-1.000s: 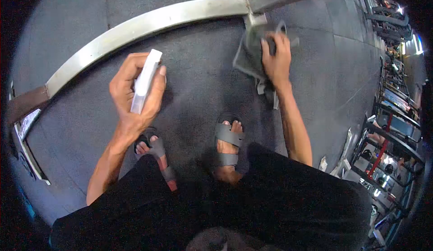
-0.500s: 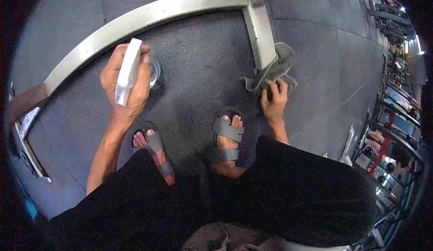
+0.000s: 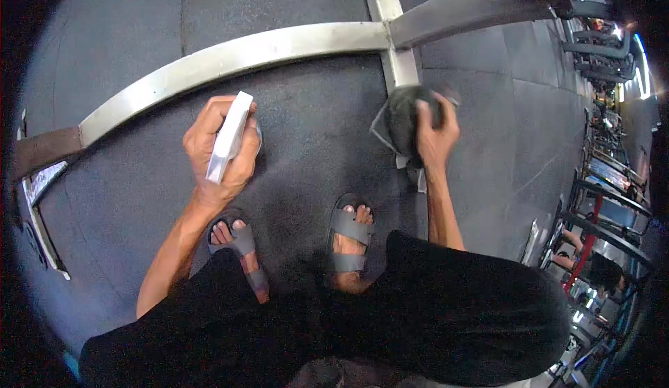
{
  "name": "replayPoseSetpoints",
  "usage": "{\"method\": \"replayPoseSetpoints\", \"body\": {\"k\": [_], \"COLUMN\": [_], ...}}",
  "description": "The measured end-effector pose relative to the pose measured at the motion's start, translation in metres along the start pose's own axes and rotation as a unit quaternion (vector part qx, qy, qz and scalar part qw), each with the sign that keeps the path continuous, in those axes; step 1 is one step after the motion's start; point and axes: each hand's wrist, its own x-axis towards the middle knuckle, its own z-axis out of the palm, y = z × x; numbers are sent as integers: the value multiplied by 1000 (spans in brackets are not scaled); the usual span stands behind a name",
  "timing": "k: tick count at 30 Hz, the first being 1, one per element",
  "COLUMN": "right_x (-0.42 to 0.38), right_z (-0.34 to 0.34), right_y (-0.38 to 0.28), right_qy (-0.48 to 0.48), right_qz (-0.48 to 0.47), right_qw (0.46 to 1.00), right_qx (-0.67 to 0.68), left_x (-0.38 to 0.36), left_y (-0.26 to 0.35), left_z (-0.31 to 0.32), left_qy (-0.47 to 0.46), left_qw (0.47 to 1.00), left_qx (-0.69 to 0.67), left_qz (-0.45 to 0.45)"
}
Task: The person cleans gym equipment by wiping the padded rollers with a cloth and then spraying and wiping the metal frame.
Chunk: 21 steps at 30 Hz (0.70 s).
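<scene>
My left hand (image 3: 216, 144) is wrapped round a spray bottle (image 3: 231, 135), its white spray head uppermost and most of the clear body hidden under the fingers. It is held over the dark floor, left of the middle. On the right, my right hand (image 3: 437, 133) grips a grey cloth (image 3: 403, 126), slightly blurred. The cloth lies over the lower bar of a silver metal frame (image 3: 400, 67), and the bar's end shows below it. A long curved beam (image 3: 237, 55) of the same frame crosses the floor beyond both hands.
My sandalled feet (image 3: 348, 238) stand on the black rubber floor (image 3: 300, 144) between my hands. A thick grey bar (image 3: 467, 11) runs off to the upper right. Gym machines (image 3: 606, 172) line the far right, with a person (image 3: 605, 269) among them.
My right hand has moved up along the bar with the cloth, which now covers a higher stretch. My left hand, still holding the spray bottle, sits slightly lower and further right in view.
</scene>
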Motion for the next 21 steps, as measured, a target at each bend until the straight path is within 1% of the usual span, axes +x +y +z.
{"method": "replayPoseSetpoints", "body": {"k": [1,2,3,4,7,8,9,12,14,15,16,17,18,19,21], "right_x": [18,29,36,40,21,5,-9,-32,-5,12,26,34,42,42,24], "right_z": [10,22,32,36,24,19,15,6,7,7,15,25,35,38,36], "right_y": [-6,-6,-2,3,8,5,4,19,14,10,3,2,1,0,-2], "right_qy": [-52,-60,-67,-92,-88,-87,-88,-132,-140,-143,-102,-77,-52,-27,-63], "right_qz": [-33,-118,-199,-189,-183,-200,-218,-294,-278,-265,-220,-178,-138,-98,-200], "right_qw": [998,986,960,960,967,962,957,921,940,949,967,977,984,989,966], "right_qx": [-9,-98,-186,-183,-156,-162,-169,-220,-137,-98,-78,-87,-96,-105,-151], "left_x": [1,2,1,1,3,2,2,1,1,1,1,0,1,-3,0], "left_y": [1,1,0,0,0,1,3,0,0,1,1,2,2,2,-1], "left_z": [1,1,1,1,-2,-2,-3,-6,-3,-1,0,1,1,2,2], "left_qy": [2,4,6,7,7,10,13,19,24,26,26,26,28,26,28], "left_qw": [1000,1000,1000,1000,998,999,999,998,996,997,997,998,997,997,997], "left_qx": [4,8,14,17,24,11,17,32,45,44,43,42,54,47,40], "left_qz": [6,11,15,20,53,38,45,58,71,61,51,41,54,50,55]}}
